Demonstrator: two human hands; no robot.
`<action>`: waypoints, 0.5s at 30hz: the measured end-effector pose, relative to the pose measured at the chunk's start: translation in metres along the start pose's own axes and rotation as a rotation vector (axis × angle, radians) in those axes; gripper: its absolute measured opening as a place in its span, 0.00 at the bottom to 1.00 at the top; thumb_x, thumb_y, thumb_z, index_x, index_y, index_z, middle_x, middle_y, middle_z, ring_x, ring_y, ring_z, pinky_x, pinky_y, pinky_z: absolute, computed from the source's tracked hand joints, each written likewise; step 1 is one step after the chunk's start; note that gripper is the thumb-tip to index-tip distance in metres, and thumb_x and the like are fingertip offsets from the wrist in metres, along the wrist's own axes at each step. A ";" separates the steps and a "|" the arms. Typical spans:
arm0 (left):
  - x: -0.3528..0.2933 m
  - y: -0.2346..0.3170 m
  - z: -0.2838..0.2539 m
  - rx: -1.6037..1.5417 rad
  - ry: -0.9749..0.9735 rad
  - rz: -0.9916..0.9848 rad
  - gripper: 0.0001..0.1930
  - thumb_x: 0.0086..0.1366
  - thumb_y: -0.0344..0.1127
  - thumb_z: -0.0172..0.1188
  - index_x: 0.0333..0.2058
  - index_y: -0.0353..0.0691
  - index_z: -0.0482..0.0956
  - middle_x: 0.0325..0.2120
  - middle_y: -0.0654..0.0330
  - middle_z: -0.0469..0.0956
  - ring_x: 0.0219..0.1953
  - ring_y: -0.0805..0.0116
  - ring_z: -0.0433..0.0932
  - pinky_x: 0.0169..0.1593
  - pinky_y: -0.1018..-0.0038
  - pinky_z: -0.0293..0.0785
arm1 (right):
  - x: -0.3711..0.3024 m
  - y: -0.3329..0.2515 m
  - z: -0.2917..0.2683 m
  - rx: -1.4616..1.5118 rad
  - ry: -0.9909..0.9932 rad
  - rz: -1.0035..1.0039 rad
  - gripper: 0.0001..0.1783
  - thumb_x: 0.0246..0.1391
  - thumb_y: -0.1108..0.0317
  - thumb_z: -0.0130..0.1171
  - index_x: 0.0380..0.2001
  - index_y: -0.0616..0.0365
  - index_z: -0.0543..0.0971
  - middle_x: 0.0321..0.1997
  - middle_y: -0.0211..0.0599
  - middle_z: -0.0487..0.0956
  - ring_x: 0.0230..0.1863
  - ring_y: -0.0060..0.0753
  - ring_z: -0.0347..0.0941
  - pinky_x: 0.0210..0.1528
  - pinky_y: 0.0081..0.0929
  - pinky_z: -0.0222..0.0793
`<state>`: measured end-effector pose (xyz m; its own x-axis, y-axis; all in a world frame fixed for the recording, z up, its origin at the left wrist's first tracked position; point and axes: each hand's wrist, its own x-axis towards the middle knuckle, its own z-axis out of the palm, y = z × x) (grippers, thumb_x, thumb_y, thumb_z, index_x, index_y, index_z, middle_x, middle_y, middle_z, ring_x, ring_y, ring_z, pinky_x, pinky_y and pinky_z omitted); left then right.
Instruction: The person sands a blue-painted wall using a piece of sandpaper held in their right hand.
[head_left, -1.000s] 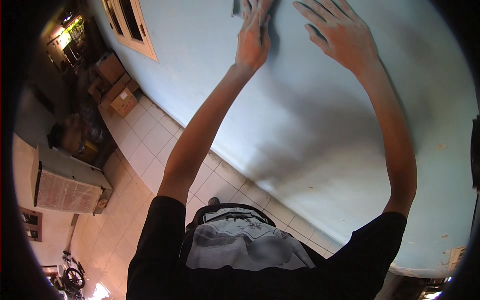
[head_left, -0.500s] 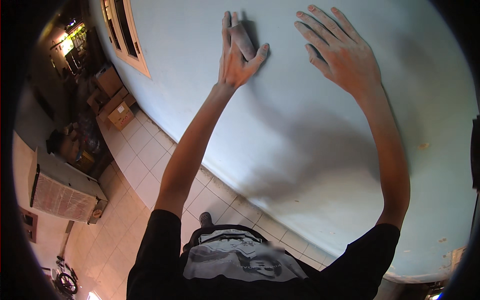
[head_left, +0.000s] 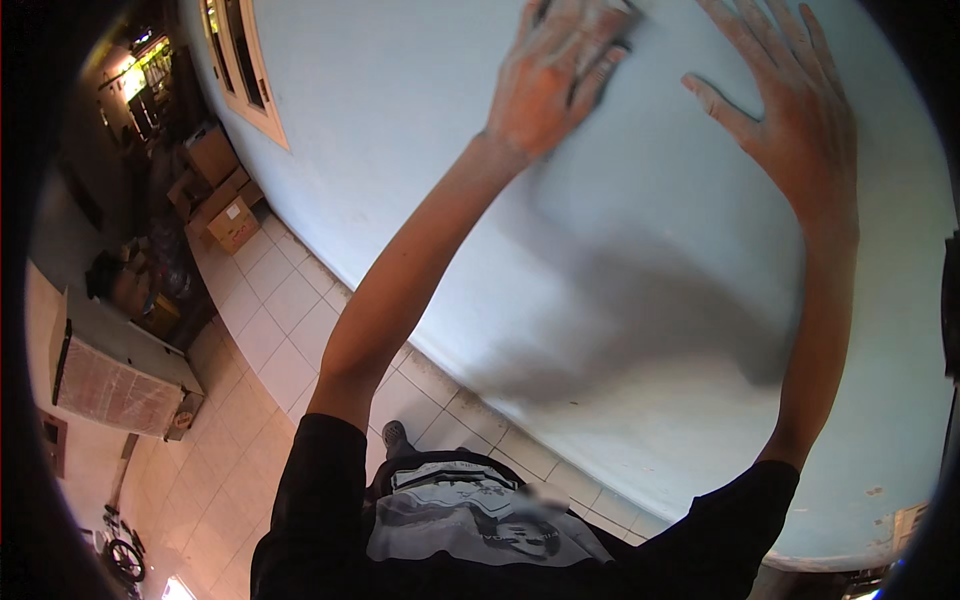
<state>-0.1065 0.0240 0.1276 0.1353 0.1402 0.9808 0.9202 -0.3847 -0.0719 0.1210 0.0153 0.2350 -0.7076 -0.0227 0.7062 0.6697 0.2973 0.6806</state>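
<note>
My left hand (head_left: 548, 85), dusted with pale powder, is pressed toward the light blue wall (head_left: 640, 190) at the top of the view. It holds a grey folded piece of sandpaper (head_left: 606, 22) against the wall, partly hidden and blurred by motion. Further right, my right hand (head_left: 800, 125) lies flat on the same wall, its dusty fingers spread and nothing in them. The upper tips of both hands run up to the picture's edge. Both arms are stretched upward, and a broad shadow falls on the wall between them.
A wood-framed window (head_left: 240, 65) is at upper left. Cardboard boxes (head_left: 225, 205) stand by the wall's far end on the tiled floor (head_left: 285, 325). A plastic-wrapped piece of furniture (head_left: 125, 390) and a bicycle (head_left: 125, 555) are at left. Paint is chipped low on the wall.
Both hands have shifted up and to the right across the wall. The sandpaper has travelled with my left hand. My right hand stays spread.
</note>
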 end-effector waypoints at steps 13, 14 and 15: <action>0.011 0.011 0.006 0.008 0.076 -0.111 0.29 0.80 0.45 0.38 0.73 0.37 0.56 0.75 0.46 0.51 0.78 0.48 0.44 0.78 0.51 0.38 | -0.011 0.020 0.022 0.122 0.028 -0.143 0.42 0.54 0.37 0.64 0.69 0.40 0.69 0.76 0.27 0.63 0.79 0.33 0.51 0.83 0.46 0.40; 0.018 -0.001 -0.002 0.067 0.105 -0.155 0.28 0.81 0.45 0.37 0.73 0.36 0.56 0.75 0.46 0.51 0.78 0.49 0.44 0.78 0.51 0.37 | -0.011 0.020 0.018 0.109 0.028 -0.147 0.43 0.53 0.37 0.65 0.69 0.41 0.69 0.76 0.28 0.64 0.79 0.33 0.52 0.83 0.46 0.40; 0.023 -0.014 -0.007 0.019 0.173 -0.244 0.29 0.81 0.45 0.35 0.73 0.35 0.56 0.75 0.46 0.52 0.78 0.49 0.44 0.78 0.51 0.37 | -0.014 0.021 0.015 0.089 0.023 -0.152 0.43 0.53 0.38 0.65 0.68 0.42 0.69 0.76 0.29 0.64 0.79 0.34 0.52 0.83 0.45 0.40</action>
<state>-0.1189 0.0266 0.1527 -0.1536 0.0680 0.9858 0.9248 -0.3414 0.1676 0.1414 0.0364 0.2358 -0.7934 -0.0951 0.6012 0.5319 0.3720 0.7607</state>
